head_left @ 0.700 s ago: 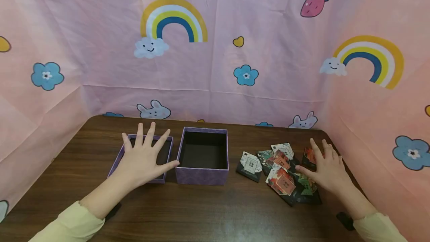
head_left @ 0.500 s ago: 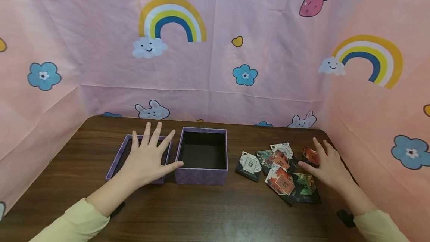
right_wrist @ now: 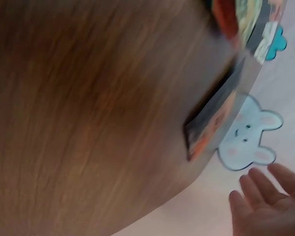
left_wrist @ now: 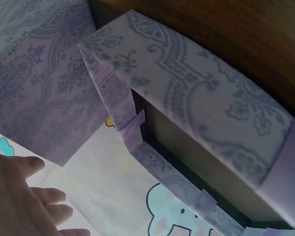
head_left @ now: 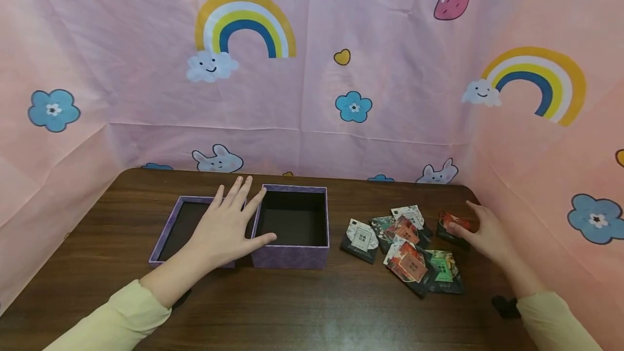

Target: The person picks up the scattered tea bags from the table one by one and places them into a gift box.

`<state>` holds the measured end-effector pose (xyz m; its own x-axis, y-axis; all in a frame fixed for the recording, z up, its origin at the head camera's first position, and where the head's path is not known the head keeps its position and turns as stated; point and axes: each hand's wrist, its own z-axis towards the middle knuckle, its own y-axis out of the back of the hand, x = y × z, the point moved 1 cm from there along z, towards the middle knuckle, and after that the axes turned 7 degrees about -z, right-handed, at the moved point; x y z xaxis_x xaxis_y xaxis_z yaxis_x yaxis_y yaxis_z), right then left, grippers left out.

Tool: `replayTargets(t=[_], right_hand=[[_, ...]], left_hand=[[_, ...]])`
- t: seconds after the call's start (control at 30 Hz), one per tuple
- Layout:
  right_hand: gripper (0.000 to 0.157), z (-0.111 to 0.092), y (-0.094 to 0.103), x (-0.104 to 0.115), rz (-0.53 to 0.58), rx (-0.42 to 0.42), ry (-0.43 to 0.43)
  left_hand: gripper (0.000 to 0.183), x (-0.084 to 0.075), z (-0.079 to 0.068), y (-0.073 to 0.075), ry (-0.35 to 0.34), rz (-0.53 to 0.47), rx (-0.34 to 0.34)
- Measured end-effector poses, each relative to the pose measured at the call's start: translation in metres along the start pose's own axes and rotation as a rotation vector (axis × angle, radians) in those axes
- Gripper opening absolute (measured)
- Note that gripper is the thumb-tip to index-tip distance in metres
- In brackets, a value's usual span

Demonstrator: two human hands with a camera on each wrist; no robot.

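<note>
My left hand [head_left: 226, 229] hovers with fingers spread over a shallow purple tray-like box part [head_left: 162, 237] with a dark inside. Its thumb and index fingertips overlap a deeper purple box [head_left: 291, 257], also dark inside. The left wrist view shows the patterned shallow part [left_wrist: 196, 93] and the deep box's wall [left_wrist: 49, 83] near the fingers. At the right, my right hand [head_left: 492, 242] reaches to a red-and-black flat packet [head_left: 446, 222], thumb overlapping it in the head view. In the right wrist view, the relaxed fingers stand apart from that packet [right_wrist: 214, 120].
Several flat packets lie left of my right hand: a white-topped one [head_left: 362, 238], a red-and-white one [head_left: 409, 264], a green one [head_left: 443, 271] and others overlapping. They rest on a brown wooden table [head_left: 302, 307]. A printed pink curtain [head_left: 312, 96] surrounds it.
My left hand has moved right, from over the shallow part toward the deep box. My right hand has come closer to the red-and-black packet, its fingers drawing together.
</note>
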<state>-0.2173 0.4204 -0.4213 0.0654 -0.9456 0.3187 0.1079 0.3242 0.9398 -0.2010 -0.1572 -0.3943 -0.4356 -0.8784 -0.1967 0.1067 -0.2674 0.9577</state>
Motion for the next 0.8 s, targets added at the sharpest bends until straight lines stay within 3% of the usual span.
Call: replayTargets(t=[0.23, 0.43, 0.63, 0.8], right_hand=[[0.079, 0.002, -0.002, -0.016, 0.073, 0.012, -0.037], [0.073, 0.005, -0.004, -0.026, 0.136, 0.071, -0.076], [0.075, 0.009, -0.007, -0.038, 0.193, 0.108, -0.064], [0.081, 0.008, -0.008, -0.047, 0.172, 0.156, -0.065]], left_hand=[[0.102, -0.005, 0.005, -0.006, -0.041, 0.010, 0.012], [0.106, -0.006, 0.008, -0.009, -0.065, 0.015, 0.029], [0.107, -0.006, 0.010, -0.008, -0.091, 0.023, 0.036], [0.106, -0.007, 0.012, -0.008, -0.107, 0.030, 0.053]])
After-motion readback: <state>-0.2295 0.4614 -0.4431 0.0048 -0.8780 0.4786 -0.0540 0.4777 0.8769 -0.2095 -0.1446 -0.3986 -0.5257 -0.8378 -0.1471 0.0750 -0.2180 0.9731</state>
